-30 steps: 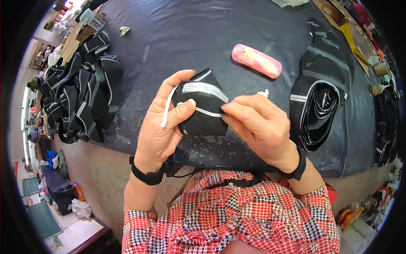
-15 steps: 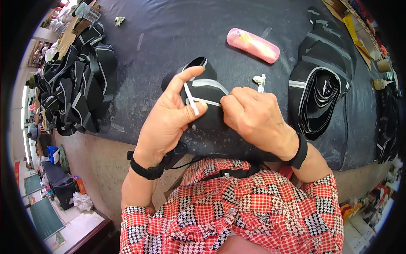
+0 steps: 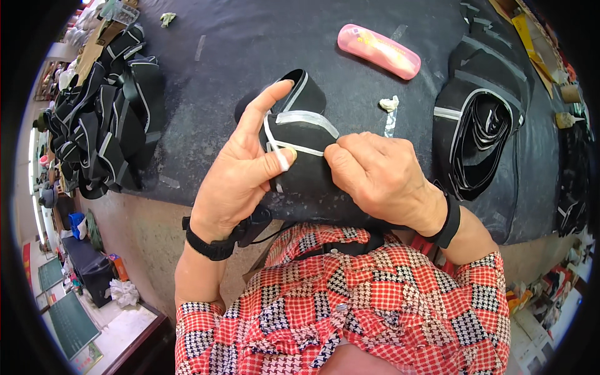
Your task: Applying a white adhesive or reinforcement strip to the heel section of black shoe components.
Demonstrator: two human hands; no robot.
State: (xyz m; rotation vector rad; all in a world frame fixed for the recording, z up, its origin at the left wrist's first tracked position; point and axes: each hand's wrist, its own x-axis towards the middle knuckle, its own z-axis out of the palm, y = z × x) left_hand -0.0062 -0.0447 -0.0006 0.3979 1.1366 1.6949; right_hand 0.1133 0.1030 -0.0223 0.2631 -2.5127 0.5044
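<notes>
A looped black fabric band (image 3: pixel 302 170) with thin white edging and a pale curved strip along its top stands over the table in front of me. My left hand (image 3: pixel 228 175) grips its left side, thumb pressed in and index finger stretched upward. A narrow white strip (image 3: pixel 272 142) runs along that finger and ends by the thumb tip. At the band's right edge, my right hand (image 3: pixel 381 172) is closed in a pinch where the white line ends. What lies inside the right fingers is hidden.
The black-covered table (image 3: pixel 250 37) carries a pile of black bands (image 3: pixel 112 125) at left and a coiled black roll (image 3: pixel 478 144) at right. A pink case (image 3: pixel 379 52) lies farther back. A crumpled whitish scrap (image 3: pixel 389 105) sits beyond my right hand.
The view has shifted slightly. The white strip by my left thumb looked straight and now bends in a curve. Both hands keep their hold on the band.
</notes>
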